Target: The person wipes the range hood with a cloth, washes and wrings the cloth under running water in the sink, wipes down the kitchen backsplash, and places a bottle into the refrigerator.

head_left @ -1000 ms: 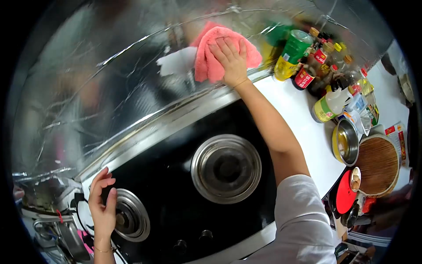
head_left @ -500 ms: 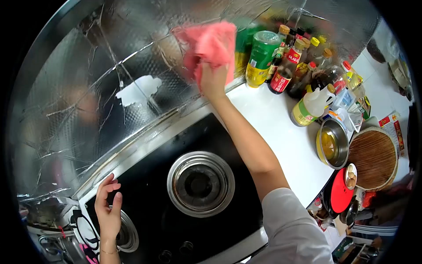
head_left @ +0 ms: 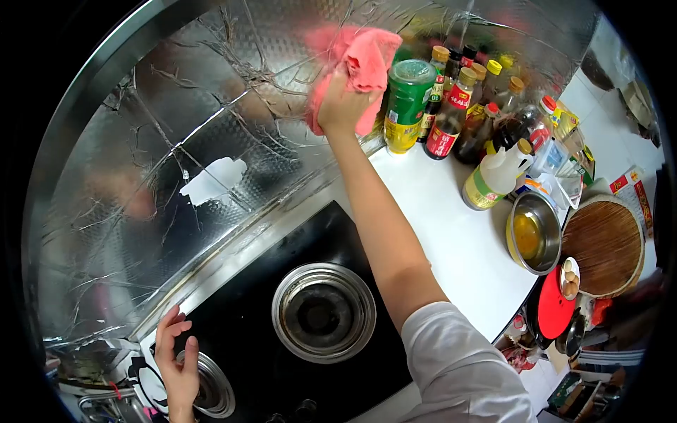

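Against foil (head_left: 233, 137), the right hand (head_left: 343, 106) clutches pink cloth (head_left: 370, 60); the left hand (head_left: 176, 363) hovers unclenched.

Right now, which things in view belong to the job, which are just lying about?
In the job:
- pink cloth
- right hand, holding it at the foil-lined wall

Lying about:
- bottles
- metal bowl
- round wooden board

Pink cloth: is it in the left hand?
No, the right hand grips the pink cloth, while the left hand is empty.
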`<state>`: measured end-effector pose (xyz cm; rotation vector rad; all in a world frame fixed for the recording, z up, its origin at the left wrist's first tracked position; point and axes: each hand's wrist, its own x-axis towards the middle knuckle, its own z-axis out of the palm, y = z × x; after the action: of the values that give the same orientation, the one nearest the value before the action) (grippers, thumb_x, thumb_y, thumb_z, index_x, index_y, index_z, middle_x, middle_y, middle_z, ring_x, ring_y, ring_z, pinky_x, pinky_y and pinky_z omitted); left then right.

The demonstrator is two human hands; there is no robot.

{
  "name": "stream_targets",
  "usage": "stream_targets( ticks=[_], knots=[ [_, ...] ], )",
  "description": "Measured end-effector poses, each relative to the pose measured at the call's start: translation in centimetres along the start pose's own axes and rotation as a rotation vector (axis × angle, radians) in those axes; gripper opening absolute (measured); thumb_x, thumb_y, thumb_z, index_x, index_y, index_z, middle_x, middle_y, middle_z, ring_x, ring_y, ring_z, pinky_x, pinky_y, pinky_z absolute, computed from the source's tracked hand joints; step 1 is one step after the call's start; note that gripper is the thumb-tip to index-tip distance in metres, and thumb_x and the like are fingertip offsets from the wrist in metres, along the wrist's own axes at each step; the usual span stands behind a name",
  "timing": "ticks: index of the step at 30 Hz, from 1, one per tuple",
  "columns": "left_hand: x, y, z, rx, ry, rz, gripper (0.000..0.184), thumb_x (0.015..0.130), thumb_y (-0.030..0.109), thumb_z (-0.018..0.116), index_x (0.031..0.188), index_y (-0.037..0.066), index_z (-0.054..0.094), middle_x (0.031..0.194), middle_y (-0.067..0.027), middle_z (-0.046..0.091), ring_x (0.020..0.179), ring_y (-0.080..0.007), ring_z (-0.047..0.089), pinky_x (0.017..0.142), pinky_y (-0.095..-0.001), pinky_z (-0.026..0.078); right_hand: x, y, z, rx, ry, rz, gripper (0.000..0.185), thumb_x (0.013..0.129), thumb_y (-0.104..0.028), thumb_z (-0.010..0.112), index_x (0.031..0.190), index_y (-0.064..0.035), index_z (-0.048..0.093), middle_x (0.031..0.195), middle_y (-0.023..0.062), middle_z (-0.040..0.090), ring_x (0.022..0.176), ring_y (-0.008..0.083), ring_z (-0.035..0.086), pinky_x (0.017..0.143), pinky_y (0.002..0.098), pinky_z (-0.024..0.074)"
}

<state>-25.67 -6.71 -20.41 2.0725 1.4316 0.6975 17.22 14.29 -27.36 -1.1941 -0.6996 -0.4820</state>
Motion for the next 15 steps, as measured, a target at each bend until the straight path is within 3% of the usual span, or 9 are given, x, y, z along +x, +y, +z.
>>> stream_targets(
  ticks=[5, 7, 8, 9, 11, 12, 15],
  knots=[
    [-2.0, -1.2, -1.2, 0.039, 0.012, -0.038, 0.018, 0.086, 0.012, 0.058, 0.097, -0.002, 0.057, 0.132, -0.0155, 0.047, 0.117, -0.0277, 0.049, 0.099, -0.0365, 0.036, -2.8, -0.6, -2.0, 0.054, 0.044, 0.226, 0.047, 0.093, -0.038, 0.039, 0.111, 0.0034, 0.055, 0.120, 0.0211, 0.054, 0.120, 0.0370, 0.038, 0.108, 0.0462, 0.0137],
    [-3.1, -2.0, -1.6, 0.051, 0.026, -0.064, 0.018, 0.086, 0.012, 0.058, 0.097, -0.003, 0.057, 0.131, -0.0160, 0.047, 0.117, -0.0276, 0.049, 0.099, -0.0361, 0.035, -5.2, 2.2, -2.2, -0.206, -0.027, 0.230, 0.044, 0.093, -0.035, 0.042, 0.106, 0.0047, 0.055, 0.105, 0.0216, 0.060, 0.109, 0.0356, 0.049, 0.099, 0.0458, 0.0315],
    [-3.5, -2.3, -1.7, 0.051, 0.028, -0.066, 0.018, 0.086, 0.012, 0.058, 0.097, -0.003, 0.057, 0.131, -0.0160, 0.047, 0.117, -0.0276, 0.049, 0.099, -0.0361, 0.035, -6.5, 3.8, -1.9, -0.205, -0.030, 0.231, 0.044, 0.093, -0.035, 0.042, 0.106, 0.0047, 0.055, 0.105, 0.0216, 0.060, 0.109, 0.0356, 0.049, 0.099, 0.0458, 0.0315],
    [-3.8, -2.6, -1.8, 0.039, 0.026, -0.083, 0.019, 0.086, 0.012, 0.058, 0.097, -0.003, 0.057, 0.131, -0.0164, 0.047, 0.117, -0.0275, 0.049, 0.099, -0.0359, 0.035, -7.6, 5.6, -1.4, -0.192, 0.002, 0.360, 0.037, 0.093, -0.032, 0.044, 0.099, 0.0032, 0.056, 0.094, 0.0189, 0.061, 0.095, 0.0329, 0.055, 0.086, 0.0441, 0.0394],
    [-4.4, -3.0, -1.8, 0.031, 0.029, -0.107, 0.020, 0.087, 0.014, 0.058, 0.097, -0.004, 0.056, 0.130, -0.0173, 0.047, 0.116, -0.0274, 0.049, 0.099, -0.0354, 0.036, -10.3, 8.9, -1.4, -0.184, 0.026, 0.487, 0.032, 0.093, -0.028, 0.046, 0.092, 0.0017, 0.056, 0.084, 0.0163, 0.062, 0.081, 0.0302, 0.061, 0.073, 0.0425, 0.0472],
    [-4.6, -3.2, -1.8, 0.026, 0.031, -0.113, 0.020, 0.087, 0.014, 0.058, 0.097, -0.004, 0.056, 0.130, -0.0173, 0.047, 0.116, -0.0274, 0.049, 0.099, -0.0354, 0.036, -11.6, 10.4, -1.7, -0.165, 0.003, 0.436, 0.026, 0.093, -0.024, 0.047, 0.094, 0.0007, 0.053, 0.075, 0.0127, 0.060, 0.068, 0.0257, 0.059, 0.061, 0.0385, 0.0466],
    [-4.7, -3.4, -1.8, 0.007, 0.033, -0.081, 0.019, 0.087, 0.011, 0.057, 0.097, -0.005, 0.058, 0.129, -0.0175, 0.049, 0.114, -0.0280, 0.051, 0.098, -0.0349, 0.036, -11.6, 7.8, -2.8, -0.042, -0.035, 0.407, 0.020, 0.093, -0.018, 0.048, 0.102, -0.0007, 0.043, 0.067, 0.0089, 0.056, 0.054, 0.0188, 0.056, 0.048, 0.0318, 0.0455]
  ],
)
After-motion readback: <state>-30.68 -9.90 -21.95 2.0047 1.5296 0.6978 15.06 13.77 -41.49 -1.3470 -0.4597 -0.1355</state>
